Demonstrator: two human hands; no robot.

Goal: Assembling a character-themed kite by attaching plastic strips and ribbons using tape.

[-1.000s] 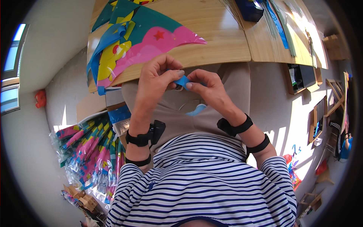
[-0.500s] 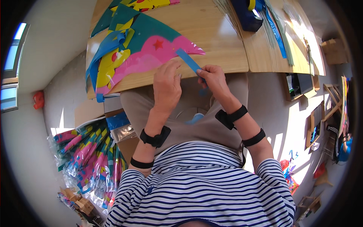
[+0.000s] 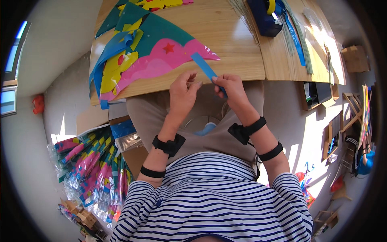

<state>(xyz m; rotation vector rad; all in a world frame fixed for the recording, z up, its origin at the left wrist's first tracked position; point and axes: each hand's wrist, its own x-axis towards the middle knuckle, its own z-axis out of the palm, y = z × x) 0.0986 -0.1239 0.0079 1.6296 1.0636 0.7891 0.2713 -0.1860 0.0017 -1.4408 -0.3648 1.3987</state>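
A blue strip (image 3: 204, 66) is pinched between the thumb and fingers of my right hand (image 3: 233, 90). Its free end points up and left, over the table edge close to the pink corner of a printed plastic sheet. My left hand (image 3: 182, 94) hovers at the table edge, fingers bent and thumb apart, with nothing visible in it. The triangular glossy plastic sheet (image 3: 161, 34), green, pink and yellow with a red star, lies flat on the table beyond both hands. Blue ribbons (image 3: 111, 52) lie loosely folded over its left side.
The wooden table (image 3: 217, 24) bears a dark blue tape dispenser (image 3: 264, 20), thin sticks (image 3: 300, 44) and another blue strip (image 3: 296, 40) at right. Below left, a heap of folded printed plastic pieces (image 3: 90, 169) rests beside a cardboard box (image 3: 139, 159). Boxes stand at right.
My left hand has turned, its thumb now spread from the fingers. My right hand keeps its pinch on the blue strip, which has shifted slightly right.
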